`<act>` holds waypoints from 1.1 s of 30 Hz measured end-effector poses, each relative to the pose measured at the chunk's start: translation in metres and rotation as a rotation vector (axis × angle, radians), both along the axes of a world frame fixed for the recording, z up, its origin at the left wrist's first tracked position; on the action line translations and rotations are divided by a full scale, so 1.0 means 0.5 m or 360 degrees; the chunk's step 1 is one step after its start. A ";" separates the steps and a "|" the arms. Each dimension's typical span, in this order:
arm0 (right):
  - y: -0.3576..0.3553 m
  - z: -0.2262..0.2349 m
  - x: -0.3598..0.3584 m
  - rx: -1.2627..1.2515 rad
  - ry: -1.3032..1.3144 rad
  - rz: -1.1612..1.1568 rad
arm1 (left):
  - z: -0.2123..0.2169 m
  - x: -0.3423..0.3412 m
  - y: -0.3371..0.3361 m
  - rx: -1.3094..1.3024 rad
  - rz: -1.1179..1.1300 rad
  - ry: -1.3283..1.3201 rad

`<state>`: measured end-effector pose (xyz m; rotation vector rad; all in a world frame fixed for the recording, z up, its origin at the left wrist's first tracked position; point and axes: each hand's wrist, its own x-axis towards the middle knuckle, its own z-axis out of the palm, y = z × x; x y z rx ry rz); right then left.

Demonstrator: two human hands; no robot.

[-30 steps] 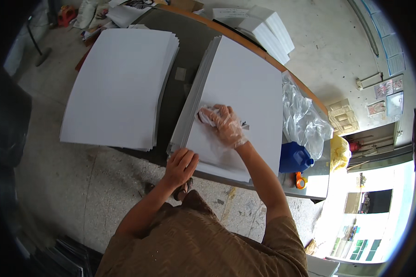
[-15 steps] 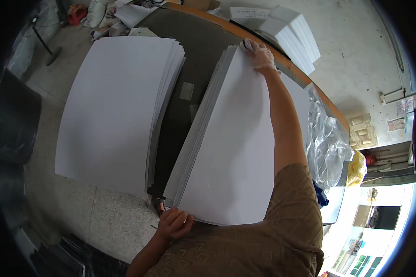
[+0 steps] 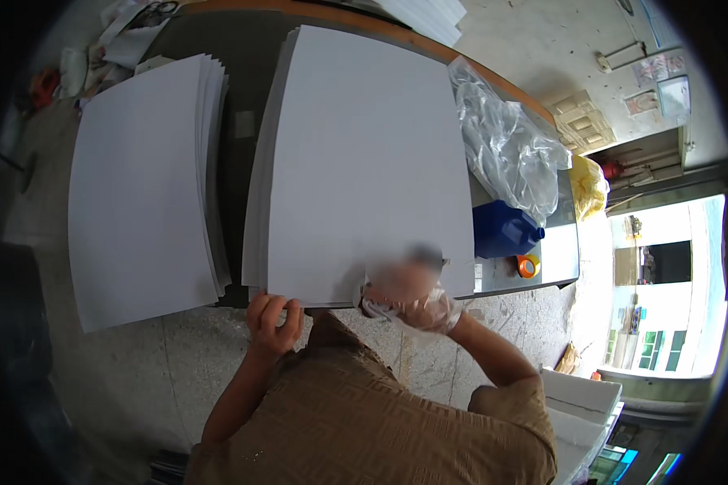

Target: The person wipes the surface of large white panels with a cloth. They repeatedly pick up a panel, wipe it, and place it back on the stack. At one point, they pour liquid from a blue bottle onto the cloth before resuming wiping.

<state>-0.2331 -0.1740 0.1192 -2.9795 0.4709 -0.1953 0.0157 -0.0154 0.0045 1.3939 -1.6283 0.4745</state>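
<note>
Leftmost, a fanned stack of large white paper sheets (image 3: 141, 190) lies on the dark worktable (image 3: 247, 89), its near edge overhanging the table toward the person. Just right of it, across a narrow strip of bare tabletop, sits a second, squarer stack of large white sheets (image 3: 364, 162), its long axis running away from the person toward the far rim of the table.

The bare left hand (image 3: 273, 319) is at that second stack's near left corner, fingers curled and touching the lower edge; whether it pinches a sheet or only rests against the edge cannot be told. The stack lies directly ahead of and above this hand, so the left hand is the closer one to the paper's edge.

Further right, the right hand (image 3: 416, 307), in a thin clear plastic glove, is drawn back near the person's chest, just below the stack's near right edge. Its fingers look loosely bunched; part of it is blurred, so its grip cannot be judged.

Right of the stack lie a crumpled clear plastic bag (image 3: 505, 145), a blue plastic jug (image 3: 503, 230) and a small orange tape roll (image 3: 528, 265).
</note>
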 end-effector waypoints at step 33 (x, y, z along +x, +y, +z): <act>-0.046 0.001 -0.200 0.0068 -0.0139 -0.0268 | -0.044 0.017 0.027 0.0161 0.0007 -0.0119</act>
